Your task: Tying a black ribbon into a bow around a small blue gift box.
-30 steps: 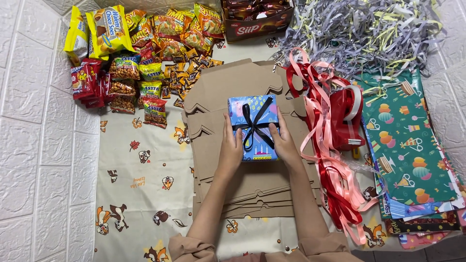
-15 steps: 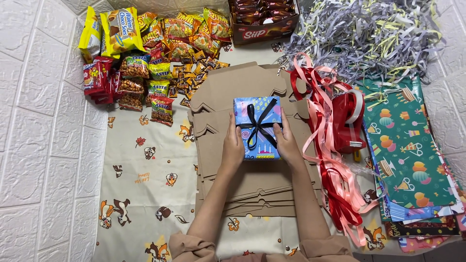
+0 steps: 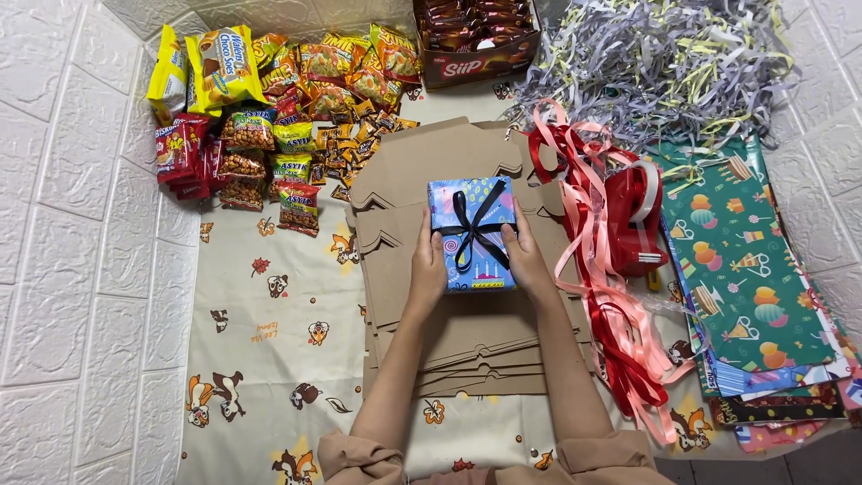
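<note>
so the little gift box (image 3: 473, 233) is the centre of everything here, it's wrapped in blue patterned paper with a black ribbon (image 3: 474, 229) crossed over the top and tied in a bow, and it's sitting on the stack of flat brown cardboard blanks (image 3: 467, 337) in the middle of the floor spread. Left hand (image 3: 428, 265) is pressed against its left side and right hand (image 3: 525, 259) against its right side, fingers of both curled onto the box so it's gripped between the two palms, not just touched. Looks to me like the wrapping and tying part is done and this is the holding/straightening bit with the finished box, which I'd say mostly calls for an even grip from both sides so the bow doesn't get squashed. Just right of the cardboard there's a tangle of red and pink ribbon (image 3: 611, 296) with a red tape dispenser (image 3: 636, 224) lying in it, then a pile of green party-print wrapping sheets (image 3: 750, 269) further right. Up top right is a heap of shredded paper filler (image 3: 664, 63), top middle a carton of snack bars (image 3: 476, 40), and top left a whole pile of snack packets (image 3: 269, 117). All of it lies on a cream cartoon-print cloth (image 3: 269, 359)
</note>
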